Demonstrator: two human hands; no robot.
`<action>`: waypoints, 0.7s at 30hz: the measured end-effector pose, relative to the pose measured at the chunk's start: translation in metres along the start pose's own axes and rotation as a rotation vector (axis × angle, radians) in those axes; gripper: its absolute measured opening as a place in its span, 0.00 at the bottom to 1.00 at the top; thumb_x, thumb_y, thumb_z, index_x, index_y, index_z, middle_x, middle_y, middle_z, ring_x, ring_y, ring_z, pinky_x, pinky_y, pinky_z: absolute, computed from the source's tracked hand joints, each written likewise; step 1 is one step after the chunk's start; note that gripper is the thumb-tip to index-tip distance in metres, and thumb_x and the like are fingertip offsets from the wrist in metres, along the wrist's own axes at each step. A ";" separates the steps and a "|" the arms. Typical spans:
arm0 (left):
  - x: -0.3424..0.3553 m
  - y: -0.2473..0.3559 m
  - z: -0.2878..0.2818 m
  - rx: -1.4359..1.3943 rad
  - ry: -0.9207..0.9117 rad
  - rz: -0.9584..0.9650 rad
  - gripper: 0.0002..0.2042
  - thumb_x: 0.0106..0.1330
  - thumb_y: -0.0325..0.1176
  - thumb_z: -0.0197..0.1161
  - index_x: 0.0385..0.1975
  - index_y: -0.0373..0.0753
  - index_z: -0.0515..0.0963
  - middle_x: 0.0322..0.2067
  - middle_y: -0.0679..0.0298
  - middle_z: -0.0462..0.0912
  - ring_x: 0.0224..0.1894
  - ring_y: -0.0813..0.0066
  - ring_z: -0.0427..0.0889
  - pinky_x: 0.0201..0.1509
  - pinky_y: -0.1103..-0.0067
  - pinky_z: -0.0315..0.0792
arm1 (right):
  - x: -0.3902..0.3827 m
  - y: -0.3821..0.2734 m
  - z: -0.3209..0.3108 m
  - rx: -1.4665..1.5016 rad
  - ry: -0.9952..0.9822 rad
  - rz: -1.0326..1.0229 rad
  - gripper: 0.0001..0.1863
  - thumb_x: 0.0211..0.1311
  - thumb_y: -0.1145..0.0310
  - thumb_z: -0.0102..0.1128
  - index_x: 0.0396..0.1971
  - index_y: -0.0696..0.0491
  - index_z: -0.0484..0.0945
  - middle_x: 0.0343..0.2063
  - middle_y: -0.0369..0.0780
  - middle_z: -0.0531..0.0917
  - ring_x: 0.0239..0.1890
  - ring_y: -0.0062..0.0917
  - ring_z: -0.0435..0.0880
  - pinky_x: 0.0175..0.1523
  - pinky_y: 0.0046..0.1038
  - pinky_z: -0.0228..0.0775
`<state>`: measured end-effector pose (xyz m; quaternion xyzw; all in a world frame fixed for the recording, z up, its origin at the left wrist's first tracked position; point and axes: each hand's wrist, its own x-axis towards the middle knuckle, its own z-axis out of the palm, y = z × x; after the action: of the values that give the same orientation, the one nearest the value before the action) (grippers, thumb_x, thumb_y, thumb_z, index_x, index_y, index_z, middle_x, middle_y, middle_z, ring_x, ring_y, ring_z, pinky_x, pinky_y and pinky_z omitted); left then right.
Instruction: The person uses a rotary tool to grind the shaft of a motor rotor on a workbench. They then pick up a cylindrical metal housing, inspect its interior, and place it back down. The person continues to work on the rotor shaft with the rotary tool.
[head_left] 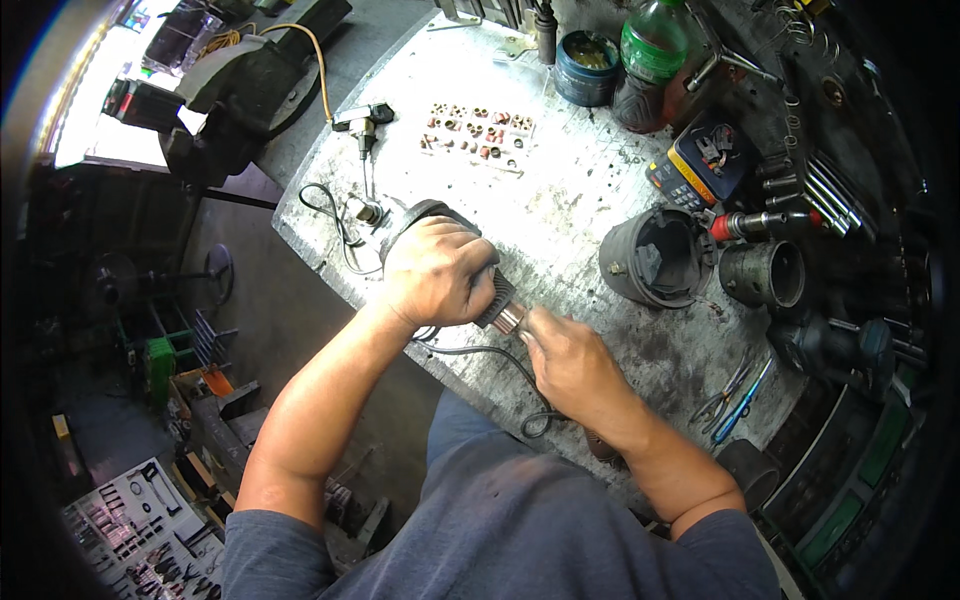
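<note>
My left hand (440, 270) is closed from above over a dark tool with a curved black rim (432, 209); the hand hides most of its body. From under those fingers sticks out a ribbed dark part (497, 303) ending in copper-coloured bars (509, 319), much like a motor armature with its commutator. At that copper end, my right hand (575, 365) has its thumb and fingers pressed together on the tip, which they cover. A black cord (480, 350) loops on the bench below both hands. Beyond the left hand lies a shiny metal fitting (364, 210).
Small copper-coloured pieces (478, 137) lie in rows farther up the metal bench (560, 215). A plug and socket (364, 122) lie to their left. Rightward stand a black cylindrical housing (655, 262), a blue tub (587, 72) and a green bottle (652, 45). Pliers (722, 390) and a blue screwdriver (742, 405) lie nearer.
</note>
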<state>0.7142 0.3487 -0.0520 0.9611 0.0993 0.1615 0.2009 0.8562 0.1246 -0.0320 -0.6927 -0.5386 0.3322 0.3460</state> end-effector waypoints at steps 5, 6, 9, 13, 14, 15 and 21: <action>0.003 0.002 0.001 0.025 0.049 0.019 0.03 0.56 0.32 0.70 0.29 0.43 0.86 0.28 0.60 0.90 0.36 0.57 0.93 0.51 0.64 0.85 | 0.003 0.001 0.004 -0.021 0.000 -0.026 0.08 0.80 0.76 0.62 0.51 0.61 0.77 0.28 0.55 0.85 0.32 0.56 0.90 0.38 0.51 0.83; 0.003 0.002 0.001 0.020 0.047 0.016 0.03 0.56 0.32 0.70 0.29 0.43 0.86 0.28 0.60 0.90 0.36 0.57 0.93 0.52 0.64 0.85 | 0.003 0.001 0.004 -0.020 0.022 -0.026 0.06 0.79 0.76 0.62 0.50 0.61 0.77 0.28 0.55 0.85 0.32 0.55 0.90 0.37 0.51 0.83; 0.004 0.001 0.000 0.028 0.059 0.037 0.04 0.55 0.32 0.70 0.29 0.43 0.86 0.28 0.59 0.90 0.36 0.56 0.93 0.52 0.64 0.85 | -0.003 0.003 0.000 -0.007 0.004 0.008 0.04 0.79 0.77 0.63 0.45 0.60 0.76 0.27 0.54 0.85 0.31 0.55 0.90 0.37 0.49 0.84; 0.002 -0.001 0.000 0.006 0.018 0.014 0.07 0.56 0.31 0.69 0.34 0.42 0.88 0.31 0.58 0.91 0.39 0.56 0.93 0.53 0.63 0.85 | -0.040 0.008 -0.027 -0.024 -0.082 0.238 0.05 0.80 0.76 0.65 0.43 0.60 0.77 0.30 0.53 0.87 0.33 0.52 0.91 0.38 0.48 0.84; 0.002 -0.001 0.000 -0.008 -0.010 -0.002 0.09 0.56 0.31 0.68 0.35 0.41 0.89 0.32 0.58 0.91 0.40 0.55 0.93 0.53 0.63 0.86 | -0.046 0.009 -0.029 -0.028 -0.034 0.247 0.06 0.80 0.76 0.65 0.43 0.60 0.77 0.31 0.53 0.87 0.34 0.52 0.92 0.38 0.48 0.84; 0.001 -0.002 0.000 -0.003 -0.010 0.009 0.09 0.56 0.31 0.68 0.36 0.41 0.89 0.32 0.58 0.91 0.40 0.56 0.93 0.53 0.63 0.86 | -0.051 0.009 -0.029 -0.032 0.023 0.259 0.06 0.80 0.75 0.65 0.43 0.59 0.77 0.31 0.53 0.87 0.34 0.51 0.92 0.39 0.49 0.85; 0.005 -0.005 0.004 0.003 0.082 0.089 0.07 0.54 0.31 0.70 0.33 0.43 0.88 0.29 0.61 0.90 0.37 0.60 0.92 0.51 0.66 0.84 | -0.061 0.008 -0.009 0.173 0.036 0.280 0.07 0.80 0.74 0.65 0.49 0.61 0.80 0.35 0.55 0.89 0.38 0.48 0.95 0.41 0.45 0.86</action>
<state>0.7198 0.3528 -0.0560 0.9574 0.0650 0.2095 0.1880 0.8555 0.0627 -0.0282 -0.7343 -0.4000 0.4101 0.3641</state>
